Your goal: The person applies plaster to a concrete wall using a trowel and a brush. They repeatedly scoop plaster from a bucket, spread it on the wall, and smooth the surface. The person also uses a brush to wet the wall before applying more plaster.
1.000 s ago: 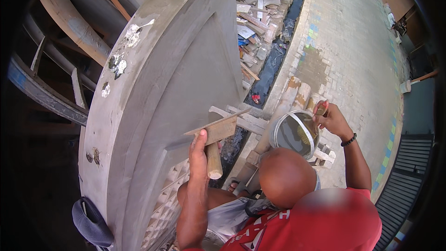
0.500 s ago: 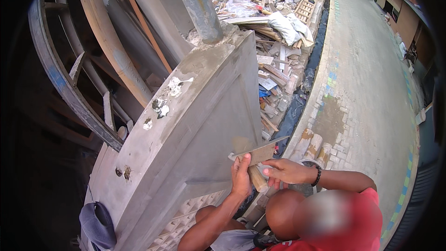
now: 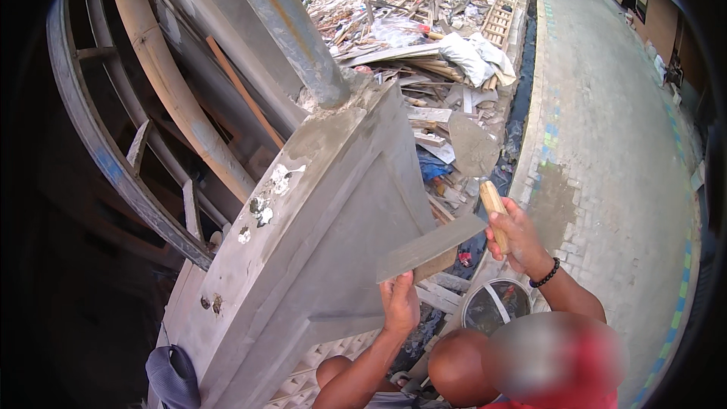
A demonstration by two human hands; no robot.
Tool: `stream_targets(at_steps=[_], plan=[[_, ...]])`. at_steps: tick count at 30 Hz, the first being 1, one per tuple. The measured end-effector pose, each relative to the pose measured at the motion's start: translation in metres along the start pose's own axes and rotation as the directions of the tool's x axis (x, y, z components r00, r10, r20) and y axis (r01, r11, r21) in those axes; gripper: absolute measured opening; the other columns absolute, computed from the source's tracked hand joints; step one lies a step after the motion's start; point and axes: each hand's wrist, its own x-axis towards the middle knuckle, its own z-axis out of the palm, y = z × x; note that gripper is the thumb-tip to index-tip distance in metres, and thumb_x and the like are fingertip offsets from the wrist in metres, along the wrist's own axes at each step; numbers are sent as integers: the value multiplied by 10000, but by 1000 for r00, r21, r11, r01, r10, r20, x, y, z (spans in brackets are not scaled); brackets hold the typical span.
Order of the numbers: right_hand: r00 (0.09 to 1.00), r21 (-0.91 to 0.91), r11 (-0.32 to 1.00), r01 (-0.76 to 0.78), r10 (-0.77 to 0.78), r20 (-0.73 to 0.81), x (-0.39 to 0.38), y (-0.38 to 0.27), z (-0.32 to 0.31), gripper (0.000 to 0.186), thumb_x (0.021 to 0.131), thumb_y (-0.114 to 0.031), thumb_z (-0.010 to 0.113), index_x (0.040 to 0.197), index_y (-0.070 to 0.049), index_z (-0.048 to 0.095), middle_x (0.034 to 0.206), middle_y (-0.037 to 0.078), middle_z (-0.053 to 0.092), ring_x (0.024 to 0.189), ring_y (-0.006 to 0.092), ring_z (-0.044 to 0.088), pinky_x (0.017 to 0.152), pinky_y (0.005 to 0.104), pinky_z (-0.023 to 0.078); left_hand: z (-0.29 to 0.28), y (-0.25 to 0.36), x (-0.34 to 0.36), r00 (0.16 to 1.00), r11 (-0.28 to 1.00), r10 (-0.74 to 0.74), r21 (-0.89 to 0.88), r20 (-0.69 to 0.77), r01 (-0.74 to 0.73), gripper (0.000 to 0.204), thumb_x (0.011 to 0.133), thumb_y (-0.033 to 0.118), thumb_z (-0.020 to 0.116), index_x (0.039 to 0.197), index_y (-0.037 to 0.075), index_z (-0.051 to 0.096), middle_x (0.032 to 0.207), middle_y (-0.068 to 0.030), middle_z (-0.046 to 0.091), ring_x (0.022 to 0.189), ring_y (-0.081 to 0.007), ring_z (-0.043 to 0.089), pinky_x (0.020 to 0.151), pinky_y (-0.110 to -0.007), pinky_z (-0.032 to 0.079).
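My left hand [image 3: 400,304] is closed on a plastering float [image 3: 432,246], a flat grey rectangular plate with a wooden part under it. It is held tilted in front of the smooth grey wall [image 3: 356,220]. Higher and to the right, my right hand [image 3: 519,236] grips the wooden handle of a trowel [image 3: 473,145]. The trowel's broad, grey-smeared blade points up and away over the rubble, apart from the float. Any mortar on the float is hard to make out.
A metal post [image 3: 291,30] rises from the wall top. Left are a bamboo pole [image 3: 170,83] and a curved metal frame [image 3: 113,159]. A dark cap [image 3: 173,375] hangs lower left. A round bucket [image 3: 496,304] stands below my right hand, near a drain and rubble [image 3: 424,98]. Paving [image 3: 606,121] lies right.
My right hand, earlier open beside the trowel's handle below the float, now holds the trowel and has lifted it up and right. The float has turned and shifted slightly right in my left hand.
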Motion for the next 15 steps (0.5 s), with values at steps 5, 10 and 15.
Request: stream_targets(at_steps=[5,10,15], plan=[[935,-213,912,351,-333,118,80,-90,25,537,863,-179,590,1324,-9,373,703,29,512,503,83,493,379,225,404,-70,13,-10,974,986,11,163,-227,27,452,866,344,609,1177,36,496,1208,-53,521,1154,-194,460,1033,-379,277],[941,-181,934,309,-273,198,159,-147,99,656,841,-109,571,1421,-71,267,680,33,526,460,92,481,356,228,378,-119,7,-22,920,966,-116,172,-374,192,521,870,431,579,1220,61,471,1257,-75,505,1146,-255,474,1027,-461,255],[925,-5,925,381,-381,13,199,-143,141,697,819,-117,579,1434,-115,251,664,40,521,437,109,475,327,242,339,-132,8,-26,876,939,-232,137,-424,315,593,862,487,566,1291,100,435,1288,-91,497,1154,-299,475,1025,-510,219]])
